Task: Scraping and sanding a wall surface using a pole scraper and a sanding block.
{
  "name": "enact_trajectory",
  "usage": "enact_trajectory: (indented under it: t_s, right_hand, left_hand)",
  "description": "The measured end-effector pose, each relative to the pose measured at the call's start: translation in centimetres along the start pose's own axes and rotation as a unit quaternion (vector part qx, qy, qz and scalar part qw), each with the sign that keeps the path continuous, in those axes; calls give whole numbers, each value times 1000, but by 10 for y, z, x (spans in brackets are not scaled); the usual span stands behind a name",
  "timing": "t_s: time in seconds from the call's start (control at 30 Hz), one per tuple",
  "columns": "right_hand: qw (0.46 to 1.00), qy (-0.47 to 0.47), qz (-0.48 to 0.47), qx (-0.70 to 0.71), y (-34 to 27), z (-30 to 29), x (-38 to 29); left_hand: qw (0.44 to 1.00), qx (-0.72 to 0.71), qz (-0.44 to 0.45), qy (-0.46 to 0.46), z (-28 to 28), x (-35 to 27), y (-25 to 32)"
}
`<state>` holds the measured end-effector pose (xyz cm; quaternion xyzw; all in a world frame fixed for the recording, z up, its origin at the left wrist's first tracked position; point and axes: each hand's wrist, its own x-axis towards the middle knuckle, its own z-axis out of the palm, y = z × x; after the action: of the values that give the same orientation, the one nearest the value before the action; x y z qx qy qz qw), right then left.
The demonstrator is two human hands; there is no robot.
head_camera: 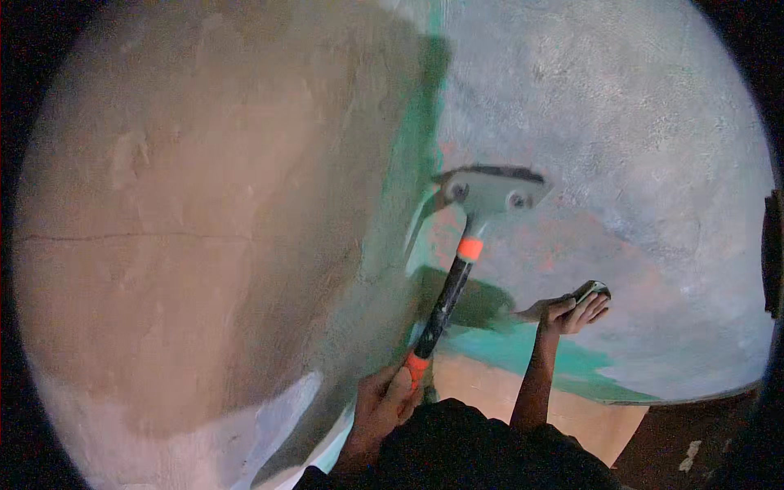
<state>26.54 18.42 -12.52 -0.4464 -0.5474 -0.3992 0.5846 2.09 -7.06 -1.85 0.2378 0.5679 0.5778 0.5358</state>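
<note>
My left hand [386, 395] grips the orange lower end of a long-handled scraper's handle. The scraper [448, 297] slants up to the right, its shaft black with orange bands. Its wide grey head [490, 191] carries two bolts and a dark blade along the top edge. The head is slightly blurred and lies over the grey part of a painted wall [588, 122]; whether the blade touches the surface I cannot tell. Further right, my right hand [576, 312] is raised, its fingers around a small dark object [594, 288] with a shiny edge. Its exact kind is unclear.
A brownish wall face [184, 153] with a thin horizontal crack fills the left side. A green strip [410, 135] runs down the corner between both faces. Green and peach patches [484, 373] show low on the right wall. Dark floor [686, 435] appears at lower right.
</note>
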Motion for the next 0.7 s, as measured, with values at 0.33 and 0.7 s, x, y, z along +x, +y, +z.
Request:
enact_trajectory:
  t_s: [0.33,0.7]
  right_hand:
    - [1000,1,20,7,0,-2,1]
    - [1000,13,12,1,0,0,0]
  left_hand:
    - [1000,28,-9,-8,-5,1,11]
    - [998,49,42,-5,-6,2,16]
